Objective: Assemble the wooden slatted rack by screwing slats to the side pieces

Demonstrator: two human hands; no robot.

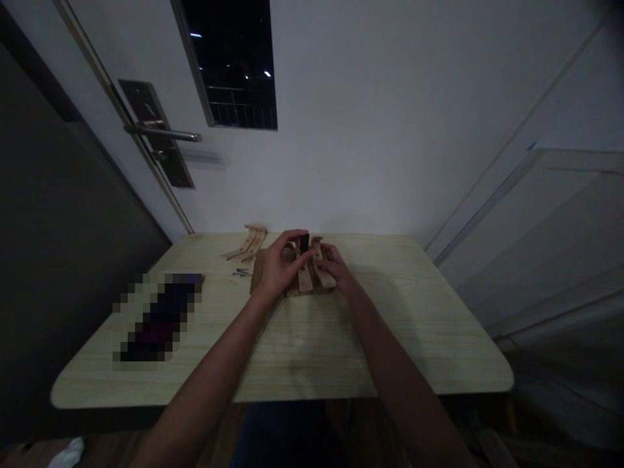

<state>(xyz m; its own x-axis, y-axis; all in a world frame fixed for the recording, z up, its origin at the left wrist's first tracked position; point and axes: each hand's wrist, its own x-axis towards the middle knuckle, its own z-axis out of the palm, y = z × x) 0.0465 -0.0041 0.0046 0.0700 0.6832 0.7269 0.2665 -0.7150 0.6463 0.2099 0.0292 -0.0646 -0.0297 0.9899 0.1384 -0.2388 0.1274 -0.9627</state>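
My left hand [277, 266] is closed, thumb and forefinger around a small black block [305, 243]. That block stands at the far end of a narrow wooden piece [305, 278]. Beside it my right hand [338, 269] grips a second, curved wooden piece [322, 273] from the right, with the thumb on its near side. Both wooden pieces rest over a brown board [257, 273], largely covered by my hands. A round brownish thing [289, 253] shows between my left fingers; its kind is unclear in the dim light.
Two more curved wooden pieces [249, 244] lie at the back left of the table [390, 351]. Several dark screws or nails [241, 272] are left of the board. A pixelated dark object [160, 318] lies farther left. Behind the table stands a white door with a handle [170, 134].
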